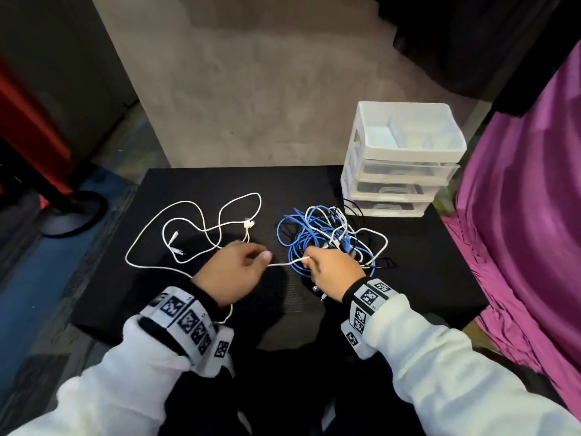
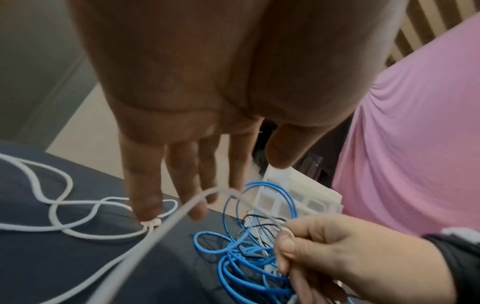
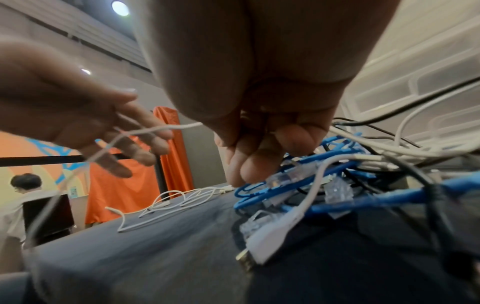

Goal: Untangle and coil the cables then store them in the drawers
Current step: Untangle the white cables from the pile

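Early stage | my right hand (image 1: 333, 272) pinches a white cable (image 1: 284, 263) leading from the tangle (image 1: 327, 237) at 1 o'clock | left hand (image 1: 232, 272) fingers (image 2: 145, 185) straight, cable draped across | nothing coiled, drawers (image 1: 399, 184) shut.

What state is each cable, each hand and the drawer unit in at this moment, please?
White cable: pulled free, lying loose and uncoiled on the mat, one stretch held between both hands.
Blue cable: tangled with black and white cables.
Left hand: fingers straight, cable draped across them.
Right hand: pinching the white cable.
Drawer unit: drawers closed.
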The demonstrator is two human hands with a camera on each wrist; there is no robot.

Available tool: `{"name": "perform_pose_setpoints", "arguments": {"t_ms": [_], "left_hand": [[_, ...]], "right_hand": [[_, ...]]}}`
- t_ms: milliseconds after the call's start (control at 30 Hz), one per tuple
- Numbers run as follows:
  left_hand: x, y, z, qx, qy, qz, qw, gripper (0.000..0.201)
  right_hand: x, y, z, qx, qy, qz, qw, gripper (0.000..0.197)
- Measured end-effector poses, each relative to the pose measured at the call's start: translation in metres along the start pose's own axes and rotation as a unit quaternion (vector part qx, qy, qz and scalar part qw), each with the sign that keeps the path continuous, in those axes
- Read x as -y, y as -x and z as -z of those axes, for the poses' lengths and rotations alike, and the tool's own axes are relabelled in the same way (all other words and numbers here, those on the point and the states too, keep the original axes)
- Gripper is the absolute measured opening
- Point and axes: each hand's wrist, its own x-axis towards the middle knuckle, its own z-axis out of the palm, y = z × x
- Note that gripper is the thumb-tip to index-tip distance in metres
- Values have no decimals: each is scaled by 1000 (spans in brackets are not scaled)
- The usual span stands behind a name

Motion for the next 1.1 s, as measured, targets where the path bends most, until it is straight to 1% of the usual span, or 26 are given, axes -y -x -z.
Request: {"name": "perform_pose_setpoints", "arguments": {"t_ms": [33,67,100,167,200,233,267,333,367,433,500,533,567,600,667,733,767,800,833,867,900,933,1000,1033,1067,1100], "left_hand": [[-6,-4,-7,-13,-21,-23,999,25],[-12,-8,-18,-10,-33,-35,999,25],[-20,-12,-30,4,-40,-31,999,25],[-29,-21,-54,22,-27,19,999,24],[-31,-24,-63,16,-4,42,999,23],[-30,-27,-68,4,9,51,999,23],[-32,-26,-67,-6,7,44,999,25],[-33,-20,-49,-23,-9,4,1000,30],[-32,-15,-34,-33,3,-16,999,32],[-26,-5,5,-65,98,-39,992,34],[-15,3,41,-95,237,-19,967,36],[-9,7,52,-98,268,-1,958,36],[-6,12,57,-88,273,14,958,35],[-4,16,55,-64,257,28,964,34],[-1,18,42,-30,170,35,984,32],[-5,13,22,-75,76,23,994,30],[-8,9,13,-91,59,7,994,35],[-12,4,2,-95,43,-16,994,45],[-17,0,-11,-82,7,-40,996,57],[-21,-6,-24,-65,-52,-55,995,65],[-27,-10,-37,-55,-133,-62,988,66],[-33,-11,-48,-42,-205,-68,976,60],[-45,-16,-64,0,-292,-82,953,47],[-48,-21,-71,24,-300,-80,950,43],[-48,-26,-75,49,-266,-61,961,39],[-48,-30,-78,60,-201,-42,977,32]], "right_hand": [[2,0,-2,-1,14,0,1000,20],[3,0,-3,-3,25,0,1000,20],[5,0,-5,-3,30,0,1000,17],[6,-1,-5,3,31,-2,1000,15],[6,0,-4,6,28,-3,1000,16],[4,1,-3,8,21,-4,1000,17],[1,2,-2,8,10,-5,1000,17],[-10,4,2,-4,-18,-23,1000,19],[-17,3,4,-15,-34,-38,999,21],[-29,2,9,-37,-43,-49,997,24],[-32,-1,12,-39,-38,-35,998,26],[-30,-2,13,-34,-40,-26,998,27],[-27,-3,13,-26,-40,-19,999,26],[-24,-4,13,-18,-36,-13,999,24],[-19,-5,13,-10,-20,-8,1000,21],[-16,-4,12,-9,-7,-2,1000,20],[-14,-2,12,-8,-5,1,1000,20],[-13,-1,11,-7,-4,2,1000,20],[-12,0,11,-5,-1,0,1000,19],[-11,1,12,-3,5,-3,1000,17],[-11,2,12,0,10,-8,1000,16],[-10,3,13,3,14,-12,1000,15],[-9,6,14,12,19,-15,1000,14],[-9,7,15,16,18,-16,1000,14],[-9,7,15,18,13,-17,1000,13],[-10,7,15,16,6,-21,1000,13]]}}
